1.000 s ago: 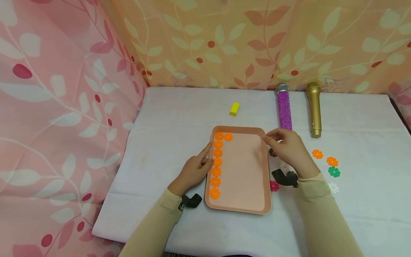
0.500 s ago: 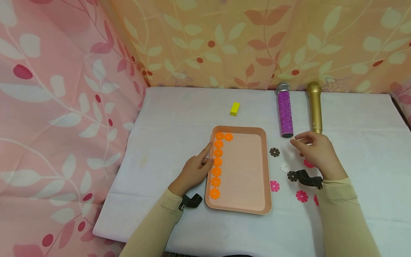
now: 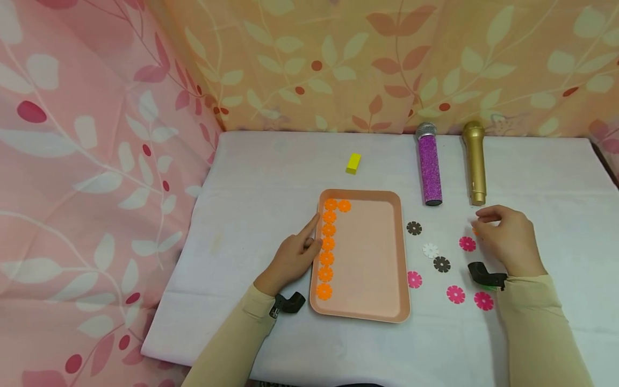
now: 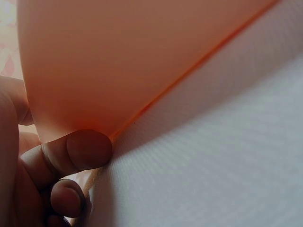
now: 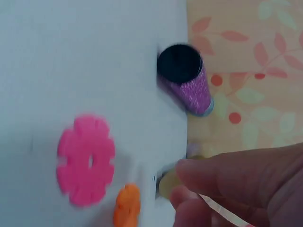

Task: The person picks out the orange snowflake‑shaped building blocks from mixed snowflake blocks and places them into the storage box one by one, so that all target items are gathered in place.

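Observation:
My left hand (image 3: 289,258) rests against the left side of a peach tray (image 3: 369,263), index finger straight along its edge. In the left wrist view a fingertip (image 4: 90,149) touches the tray's outer wall (image 4: 104,61) low down. Inside the tray, orange flower-shaped discs (image 3: 326,255) form a column down the left side, with one more beside the top. My right hand (image 3: 510,242) hovers over an orange disc (image 5: 127,208), which it partly covers in the head view. Thumb and forefinger come close together with nothing visible between them. A pink disc (image 5: 75,165) lies to its left.
More pink, white and dark discs (image 3: 437,267) lie scattered right of the tray. Behind them lie a purple glitter microphone (image 3: 429,169) and a gold microphone (image 3: 476,169). A yellow block (image 3: 353,163) sits beyond the tray. Patterned curtains (image 3: 309,64) border the white table.
My right hand has moved right, from the tray's upper right corner past the purple microphone to the discs below the gold one. My left hand and the tray have stayed put.

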`<state>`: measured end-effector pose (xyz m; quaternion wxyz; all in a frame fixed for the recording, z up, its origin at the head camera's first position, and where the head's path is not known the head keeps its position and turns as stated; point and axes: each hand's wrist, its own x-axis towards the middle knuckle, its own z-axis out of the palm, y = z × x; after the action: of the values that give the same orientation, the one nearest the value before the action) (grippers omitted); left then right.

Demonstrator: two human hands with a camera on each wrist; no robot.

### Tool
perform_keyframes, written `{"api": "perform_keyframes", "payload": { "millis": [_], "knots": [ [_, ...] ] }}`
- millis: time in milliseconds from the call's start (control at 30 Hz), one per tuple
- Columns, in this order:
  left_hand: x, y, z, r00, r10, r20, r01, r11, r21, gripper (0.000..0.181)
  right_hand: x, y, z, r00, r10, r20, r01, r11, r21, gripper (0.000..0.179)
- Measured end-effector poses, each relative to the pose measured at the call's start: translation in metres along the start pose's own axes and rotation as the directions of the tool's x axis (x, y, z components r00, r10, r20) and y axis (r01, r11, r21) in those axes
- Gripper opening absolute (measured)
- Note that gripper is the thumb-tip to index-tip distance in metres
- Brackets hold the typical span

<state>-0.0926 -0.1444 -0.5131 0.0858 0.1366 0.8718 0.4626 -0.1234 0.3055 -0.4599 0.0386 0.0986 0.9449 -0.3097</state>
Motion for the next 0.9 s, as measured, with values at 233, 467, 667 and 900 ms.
{"api": "perform_keyframes", "payload": {
  "millis": [233, 467, 667, 900],
  "knots": [
    [0.001, -0.001, 0.003, 1.000, 0.006, 0.010, -0.006, 1.000, -0.001, 0.065, 0.000, 0.020, -0.009, 0.995, 0.088, 0.037, -0.086, 0.995, -0.039, 0.049],
    [0.002, 0.001, 0.001, 1.000, 0.007, 0.009, -0.007, 1.000, 0.010, 0.065, 0.000, 0.025, -0.003, 0.992, 0.118, 0.054, -0.114, 0.991, -0.073, 0.051],
    [0.001, 0.000, -0.001, 1.000, 0.007, 0.006, -0.008, 1.000, 0.008, 0.064, 0.001, 0.022, 0.004, 0.995, 0.092, 0.039, -0.089, 0.994, -0.066, 0.038],
    [0.000, 0.000, 0.000, 1.000, 0.006, 0.001, -0.006, 1.000, 0.003, 0.065, 0.000, 0.017, 0.002, 0.992, 0.100, 0.076, -0.095, 0.993, -0.071, 0.043]
  ]
}}
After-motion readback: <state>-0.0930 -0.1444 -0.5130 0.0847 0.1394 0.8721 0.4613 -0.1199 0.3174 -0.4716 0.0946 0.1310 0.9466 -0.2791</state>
